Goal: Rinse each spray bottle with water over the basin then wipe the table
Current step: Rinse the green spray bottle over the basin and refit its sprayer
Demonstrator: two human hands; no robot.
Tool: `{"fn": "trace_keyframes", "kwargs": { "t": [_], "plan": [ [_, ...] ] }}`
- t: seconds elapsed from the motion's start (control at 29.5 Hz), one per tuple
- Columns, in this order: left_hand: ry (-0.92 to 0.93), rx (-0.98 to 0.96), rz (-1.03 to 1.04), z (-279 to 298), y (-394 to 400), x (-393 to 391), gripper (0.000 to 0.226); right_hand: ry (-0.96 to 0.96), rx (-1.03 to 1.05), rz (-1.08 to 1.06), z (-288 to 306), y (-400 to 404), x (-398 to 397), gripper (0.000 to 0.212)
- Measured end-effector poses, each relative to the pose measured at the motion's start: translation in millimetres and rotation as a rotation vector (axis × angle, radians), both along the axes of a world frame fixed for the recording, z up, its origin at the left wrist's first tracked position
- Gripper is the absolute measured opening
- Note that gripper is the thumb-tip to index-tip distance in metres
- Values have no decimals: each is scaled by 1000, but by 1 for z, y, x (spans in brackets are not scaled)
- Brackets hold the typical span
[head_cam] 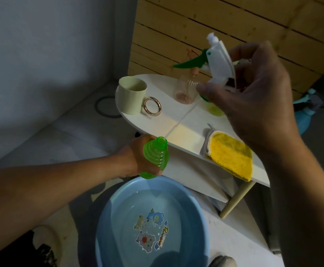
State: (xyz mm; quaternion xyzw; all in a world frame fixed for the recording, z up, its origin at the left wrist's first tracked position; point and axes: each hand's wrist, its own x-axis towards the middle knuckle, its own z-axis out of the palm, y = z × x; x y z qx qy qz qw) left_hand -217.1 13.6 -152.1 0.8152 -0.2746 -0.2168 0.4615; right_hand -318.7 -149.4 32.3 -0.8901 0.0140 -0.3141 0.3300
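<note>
Where a pale grey wall meets a panel of slatted light wood, a small white table (pixel 157 120) with a rounded end stands on a pale floor, one tapered wooden leg showing under its near edge. On the tabletop sit a cream mug (pixel 131 95) with a gold ring handle, a clear pinkish bottle (pixel 186 91) standing upright behind it, and a folded yellow cloth (pixel 231 157) lying at the near edge, its corner overhanging slightly. Below the table's edge, on the floor, a light blue basin (pixel 118 209) holds clear water, with cartoon stickers visible on its bottom.

The person's left hand (pixel 136 157) is clamped around a green spray bottle (pixel 155 157), held just above the far rim of the basin and just in front of the table edge. The bottle is translucent bright green with ribbed, stepped shoulders and a threaded neck. Its top is off, and the open mouth points up and away toward the table, so its long axis runs tilted, base low and near the basin, neck high.

The right hand (pixel 253 97) is raised over the table, well apart from the left, with fingers pinched on a white spray head (pixel 221 62) that has a dark green trigger. The nozzle points up and away, and its thin dip tube trails down toward the green bottle's mouth.
</note>
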Motion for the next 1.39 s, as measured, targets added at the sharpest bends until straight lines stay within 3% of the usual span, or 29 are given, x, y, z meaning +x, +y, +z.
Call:
{"fn": "trace_keyframes", "kwargs": {
  "t": [0.37, 0.64, 1.15, 1.39],
  "plan": [
    [-6, -53, 10, 7, -7, -4, 75, 224, 39, 182, -49, 4, 14, 49],
    [-42, -133, -12, 17, -7, -11, 63, 354, 90, 249, -85, -15, 24, 49],
    [81, -109, -56, 24, -2, -15, 51, 485, 22, 441, -70, -25, 17, 44],
    [69, -155, -55, 27, -3, -21, 58, 498, 29, 345, -67, -19, 17, 49]
  ]
}}
